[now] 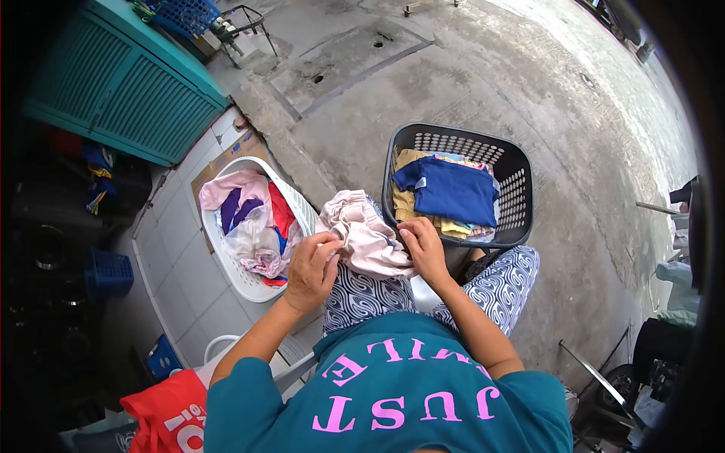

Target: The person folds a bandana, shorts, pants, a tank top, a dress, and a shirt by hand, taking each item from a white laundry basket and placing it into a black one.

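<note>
A pale pink garment (361,238) with a gathered elastic waistband lies bunched over my lap. My left hand (313,266) is closed on its left edge, thumb and fingers pinching the cloth. My right hand (424,245) is beside the garment's right edge, fingers loosely bent and thumb apart, with no cloth visible in its grasp. To the left, a white laundry basket (296,198) holds jumbled pink, purple, white and red clothes. Beyond my right hand, a dark grey basket (516,198) contains a folded stack of clothes, topped by a navy blue garment (455,189).
The white basket stands tilted on cardboard (205,177) over white tiles (181,257). A teal louvred cabinet (128,87) is at upper left, a red bag (168,408) at lower left. Concrete floor (340,143) extends ahead. Metal rods and assorted items line the right side.
</note>
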`<state>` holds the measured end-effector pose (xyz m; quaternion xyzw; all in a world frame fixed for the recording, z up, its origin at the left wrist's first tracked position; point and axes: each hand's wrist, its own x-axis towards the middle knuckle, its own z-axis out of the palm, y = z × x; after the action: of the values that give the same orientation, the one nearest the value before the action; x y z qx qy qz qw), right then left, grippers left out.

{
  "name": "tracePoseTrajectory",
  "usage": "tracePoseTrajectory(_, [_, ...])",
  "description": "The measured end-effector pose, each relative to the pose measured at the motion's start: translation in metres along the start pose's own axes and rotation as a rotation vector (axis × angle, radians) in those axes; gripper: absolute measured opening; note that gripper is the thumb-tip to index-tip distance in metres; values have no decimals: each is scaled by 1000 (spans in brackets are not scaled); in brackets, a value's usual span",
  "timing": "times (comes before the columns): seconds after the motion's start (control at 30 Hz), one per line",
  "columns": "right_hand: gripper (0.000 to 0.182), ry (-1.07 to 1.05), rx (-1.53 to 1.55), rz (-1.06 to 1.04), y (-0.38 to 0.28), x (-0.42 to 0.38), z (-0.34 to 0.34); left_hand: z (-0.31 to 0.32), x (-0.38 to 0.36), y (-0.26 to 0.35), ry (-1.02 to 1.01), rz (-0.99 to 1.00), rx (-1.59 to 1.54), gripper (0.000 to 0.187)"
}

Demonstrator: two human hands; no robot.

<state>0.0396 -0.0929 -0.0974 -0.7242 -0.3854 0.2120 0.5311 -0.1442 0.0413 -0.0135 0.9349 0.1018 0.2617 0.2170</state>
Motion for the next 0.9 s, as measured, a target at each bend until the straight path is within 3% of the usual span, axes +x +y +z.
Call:
tracePoseTrajectory(0.03, [16,-11,33,89,-2,7,0,-2,10,-6,48,-108,31,31])
tracePoseTrajectory(0.1, [15,-37,33,99,-4,20,0,-2,36,-16,-32,-94,-12,29])
tracePoseTrajectory(0.17, [18,-306,88,192,-2,29,4,6,60,-31,-112,-86,-51,27])
tracePoseTrajectory(0.23, [21,-413,66,184,3,34,11,35,75,-60,-261,140,145,25])
tracePoseTrajectory(0.27, [23,-458,97,210,-7,33,10,53,78,-83,-255,142,148,25])
tracePoseTrajectory(0.33, [27,-481,120,211,-19,31,12,78,87,-110,-778,-3,-90,20])
tracePoseTrajectory(0.37, [22,-500,126,242,-19,29,14,78,90,-110,-776,7,-90,20])
tracePoseTrajectory(0.43, [14,-380,-11,33,-11,27,20,57,111,-83,-950,-309,133,17])
tracePoseTrajectory(0.5, [10,-380,-101,-41,-11,32,9,50,115,-91,-974,-233,59,16])
tracePoseTrajectory(0.57, [13,-217,-412,-444,-14,42,-10,30,124,-83,-1066,-122,-14,12])
tracePoseTrajectory(0.77, [14,-40,-838,-731,-55,87,-68,-27,151,-32,-827,-80,55,35])
tracePoseTrajectory(0.9, [11,-122,-1003,-729,-78,97,-97,-36,164,-26,-593,-18,54,46])
